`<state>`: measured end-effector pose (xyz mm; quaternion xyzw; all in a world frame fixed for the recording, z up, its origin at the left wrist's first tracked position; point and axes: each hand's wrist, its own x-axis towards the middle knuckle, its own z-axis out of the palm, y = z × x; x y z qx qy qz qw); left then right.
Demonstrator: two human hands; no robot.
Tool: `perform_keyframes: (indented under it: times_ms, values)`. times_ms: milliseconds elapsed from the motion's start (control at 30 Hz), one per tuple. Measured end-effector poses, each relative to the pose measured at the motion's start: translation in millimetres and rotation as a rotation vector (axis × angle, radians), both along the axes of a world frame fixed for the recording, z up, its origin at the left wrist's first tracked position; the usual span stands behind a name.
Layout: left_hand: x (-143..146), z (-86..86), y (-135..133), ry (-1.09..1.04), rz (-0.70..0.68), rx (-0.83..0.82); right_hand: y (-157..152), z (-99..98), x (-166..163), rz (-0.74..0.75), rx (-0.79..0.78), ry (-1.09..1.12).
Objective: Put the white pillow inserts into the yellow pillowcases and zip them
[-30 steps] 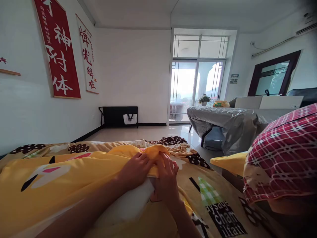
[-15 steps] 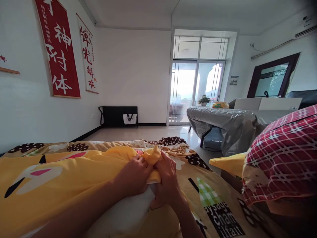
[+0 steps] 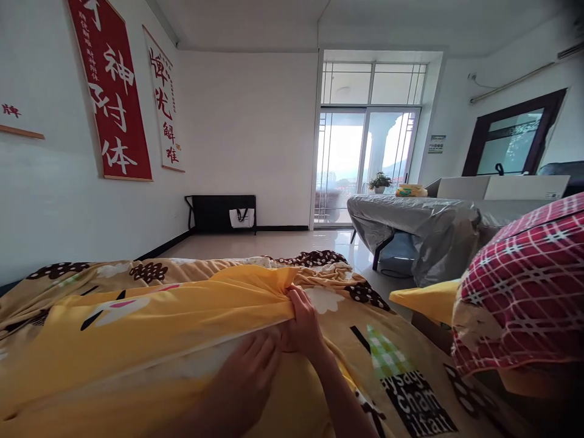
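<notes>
A yellow pillowcase [image 3: 182, 307] with a cartoon print in pink, white and black lies stretched across the bed in front of me. Its gathered corner is pinched in my right hand [image 3: 303, 322], with the fingers closed on the cloth. Along the near edge of the case a pale strip shows, and more yellow cloth lies below it. My left hand [image 3: 249, 371] is beside that edge, a little nearer to me than the right. It is blurred and its fingertips are hidden, so its hold is unclear.
A patterned tan blanket [image 3: 401, 365] covers the bed. At the right are a red plaid pillow [image 3: 529, 286] and a yellow cloth corner [image 3: 424, 301]. Beyond stands a plastic-covered table [image 3: 410, 210] bearing a potted plant [image 3: 379, 182]. A folded black frame [image 3: 212, 213] leans at the wall.
My left hand has let go of the bunched corner and moved down toward me. The pillowcase's near edge is now drawn out straighter; my right hand still grips the corner.
</notes>
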<state>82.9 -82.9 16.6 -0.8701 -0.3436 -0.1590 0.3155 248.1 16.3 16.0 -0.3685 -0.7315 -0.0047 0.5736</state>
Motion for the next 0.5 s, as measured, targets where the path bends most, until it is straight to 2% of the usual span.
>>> perform_keyframes:
  times_ms: [67, 133, 300, 400, 500]
  values:
    - [-4, -5.2, 0, -0.056, 0.079, 0.009, 2, -0.8, 0, 0.000, 0.006, 0.005]
    - [-11, -7.6, -3, -0.093, 0.117, 0.091, 2, -0.8, 0, 0.008, 0.020, 0.009]
    - [-38, -7.8, -21, -0.105, 0.127, 0.287, -12, 5.3, 1, -0.051, 0.077, -0.018]
    - [-54, 1.3, -34, -0.114, 0.102, 0.335, -32, 24.9, -2, -0.132, 0.097, -0.082]
    - [-64, 19.4, -48, -0.134, 0.077, 0.341, -56, 60.2, -11, -0.234, 0.064, -0.196]
